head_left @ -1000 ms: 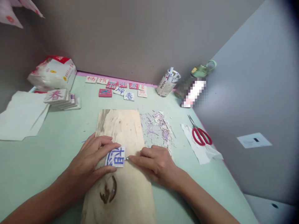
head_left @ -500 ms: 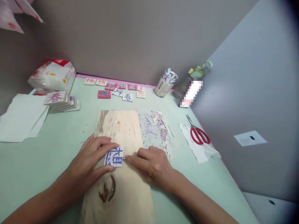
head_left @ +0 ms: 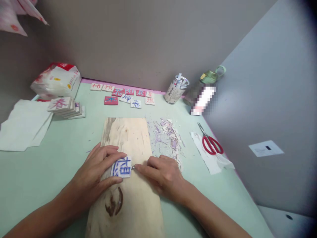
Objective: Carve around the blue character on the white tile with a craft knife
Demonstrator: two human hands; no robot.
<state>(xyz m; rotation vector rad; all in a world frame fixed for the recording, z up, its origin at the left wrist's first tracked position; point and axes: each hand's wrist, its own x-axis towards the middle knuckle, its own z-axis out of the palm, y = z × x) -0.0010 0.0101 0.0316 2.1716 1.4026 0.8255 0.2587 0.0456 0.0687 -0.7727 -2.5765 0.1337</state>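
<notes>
While the left hand point(head_left: 95, 175) pinned a small white tile point(head_left: 122, 167) with a blue character onto a wooden board point(head_left: 128, 138), fingers closed around its edges, the right hand point(head_left: 162, 173) pinched a thin metal-tipped tool point(head_left: 133, 168) against the tile's right edge. Purple shavings point(head_left: 167, 137) lay just beside the board on the green worktop point(head_left: 49, 165).

Walls: plain grey-brown panel point(head_left: 138, 39) behind, blue-grey panel point(head_left: 269, 109) at right.
Table: pale green top point(head_left: 49, 172), pink back edge.
</notes>
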